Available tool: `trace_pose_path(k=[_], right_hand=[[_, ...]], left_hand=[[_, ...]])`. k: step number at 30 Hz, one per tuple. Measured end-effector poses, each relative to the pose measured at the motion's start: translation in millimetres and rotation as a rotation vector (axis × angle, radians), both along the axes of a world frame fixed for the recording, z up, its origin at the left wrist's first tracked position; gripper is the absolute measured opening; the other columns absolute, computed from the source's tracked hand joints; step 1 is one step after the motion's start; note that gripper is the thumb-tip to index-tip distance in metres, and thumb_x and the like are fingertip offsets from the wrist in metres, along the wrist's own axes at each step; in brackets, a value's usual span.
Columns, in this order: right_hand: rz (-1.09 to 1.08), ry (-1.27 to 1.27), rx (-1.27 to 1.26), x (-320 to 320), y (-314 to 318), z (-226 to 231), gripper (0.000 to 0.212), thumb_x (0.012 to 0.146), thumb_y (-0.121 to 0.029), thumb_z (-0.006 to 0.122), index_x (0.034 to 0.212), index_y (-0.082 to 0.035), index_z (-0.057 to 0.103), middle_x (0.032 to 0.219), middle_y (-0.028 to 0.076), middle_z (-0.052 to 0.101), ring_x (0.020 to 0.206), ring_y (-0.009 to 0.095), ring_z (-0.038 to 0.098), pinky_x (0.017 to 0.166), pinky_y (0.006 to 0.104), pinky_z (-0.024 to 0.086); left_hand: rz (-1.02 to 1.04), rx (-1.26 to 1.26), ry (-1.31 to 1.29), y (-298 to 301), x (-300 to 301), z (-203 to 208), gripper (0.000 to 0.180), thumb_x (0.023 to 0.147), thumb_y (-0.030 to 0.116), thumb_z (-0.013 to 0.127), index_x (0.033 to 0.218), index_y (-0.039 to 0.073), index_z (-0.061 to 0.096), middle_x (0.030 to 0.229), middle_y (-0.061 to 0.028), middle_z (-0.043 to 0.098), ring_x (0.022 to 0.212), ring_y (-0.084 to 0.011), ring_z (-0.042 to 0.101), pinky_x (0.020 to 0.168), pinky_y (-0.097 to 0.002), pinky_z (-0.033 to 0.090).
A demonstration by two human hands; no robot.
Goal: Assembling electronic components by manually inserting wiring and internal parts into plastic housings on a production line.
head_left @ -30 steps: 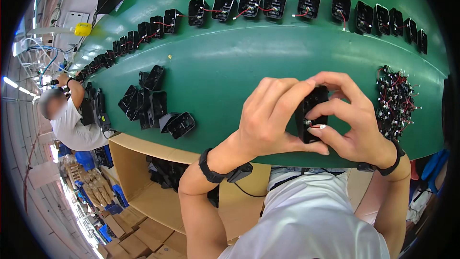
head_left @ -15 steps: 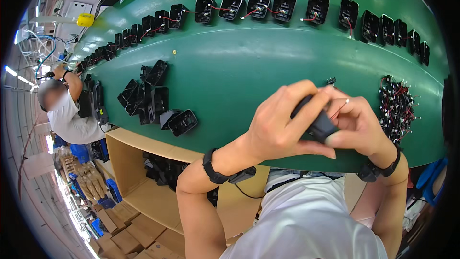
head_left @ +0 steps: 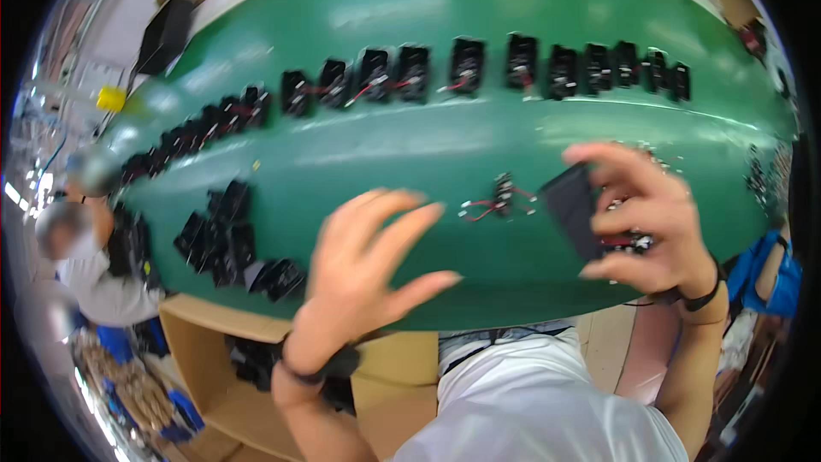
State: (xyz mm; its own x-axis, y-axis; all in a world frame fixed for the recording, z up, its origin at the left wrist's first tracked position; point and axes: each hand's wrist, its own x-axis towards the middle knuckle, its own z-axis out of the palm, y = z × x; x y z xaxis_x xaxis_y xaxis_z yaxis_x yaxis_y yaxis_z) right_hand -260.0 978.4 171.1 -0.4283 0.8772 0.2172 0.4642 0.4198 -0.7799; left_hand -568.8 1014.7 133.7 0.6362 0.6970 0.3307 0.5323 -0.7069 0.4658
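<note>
My right hand [head_left: 646,218] holds a black plastic housing [head_left: 571,210] upright between its fingers and thumb, above the right part of the green table. Red wires with small white connectors [head_left: 633,241] show behind and between its fingers; which of them belong to the housing I cannot tell. My left hand [head_left: 363,248] hovers over the table with fingers spread and nothing in it, slightly blurred. Between the hands lies a small wired part [head_left: 503,197] with red leads and white plugs. A pile of black housings [head_left: 218,239] sits left of my left hand.
Black housings with red wires stand in a curved row [head_left: 412,73] across the green table [head_left: 385,158]. A cardboard box [head_left: 222,316] holding black parts is at lower left. People [head_left: 94,274] work at the left edge; another person's arm [head_left: 772,265] shows at right.
The view has swung right. My hands have come apart: the left let go and moved left, opening, while the right kept the black housing and moved right over the table.
</note>
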Motion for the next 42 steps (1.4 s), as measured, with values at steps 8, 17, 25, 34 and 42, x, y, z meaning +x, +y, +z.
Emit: trace_pose_path(k=[8, 17, 25, 34, 42], right_hand=[[-0.765, -0.656, 0.223, 293.0, -15.6, -12.3, 0.022, 0.072, -0.001, 0.071, 0.093, 0.003, 0.064, 0.141, 0.01, 0.049, 0.107, 0.025, 0.061, 0.089, 0.0362, 0.048], [-0.626, -0.936, 0.107, 324.1, 19.5, -83.4, 0.024, 0.069, -0.004, 0.073, 0.09, 0.0, 0.061, 0.144, 0.007, 0.043, 0.117, 0.034, 0.055, 0.095, 0.0417, 0.046], [-0.68, -0.912, -0.026, 330.5, 21.9, -80.9, 0.024, 0.067, -0.005, 0.072, 0.087, -0.001, 0.058, 0.145, 0.008, 0.043, 0.12, 0.034, 0.052, 0.097, 0.0405, 0.045], [-0.651, -1.048, 0.159, 323.0, 12.5, -64.7, 0.044, 0.073, -0.005, 0.07, 0.114, -0.003, 0.055, 0.153, 0.01, 0.031, 0.136, 0.036, 0.036, 0.109, 0.0421, 0.034], [0.047, -0.681, 0.267, 72.6, 15.5, -17.5, 0.035, 0.075, -0.011, 0.068, 0.108, -0.005, 0.057, 0.118, 0.011, 0.059, 0.106, 0.031, 0.059, 0.09, 0.0407, 0.048]], left_hand=[[0.593, -0.167, 0.484, -58.3, -121.4, 8.0, 0.059, 0.069, 0.009, 0.076, 0.124, 0.004, 0.054, 0.124, -0.0167, 0.051, 0.114, -0.0375, 0.048, 0.096, -0.0444, 0.041], [0.677, -0.1, 0.423, -66.4, -129.1, -29.5, 0.05, 0.072, 0.006, 0.073, 0.118, 0.005, 0.055, 0.123, -0.0152, 0.049, 0.111, -0.0379, 0.049, 0.095, -0.0453, 0.041], [0.7, -0.08, 0.463, -67.0, -130.9, -44.3, 0.058, 0.07, 0.006, 0.074, 0.125, 0.007, 0.054, 0.127, -0.0163, 0.046, 0.115, -0.0382, 0.046, 0.096, -0.0445, 0.041], [0.726, -0.144, 0.426, -61.2, -137.2, -40.1, 0.059, 0.069, 0.004, 0.075, 0.124, 0.01, 0.054, 0.124, -0.0168, 0.05, 0.112, -0.0377, 0.051, 0.095, -0.0419, 0.043], [0.555, -0.133, 0.36, -53.6, -72.0, -32.5, 0.057, 0.062, 0.011, 0.083, 0.112, 0.008, 0.058, 0.107, -0.0142, 0.053, 0.097, -0.0346, 0.058, 0.081, -0.0398, 0.051]])
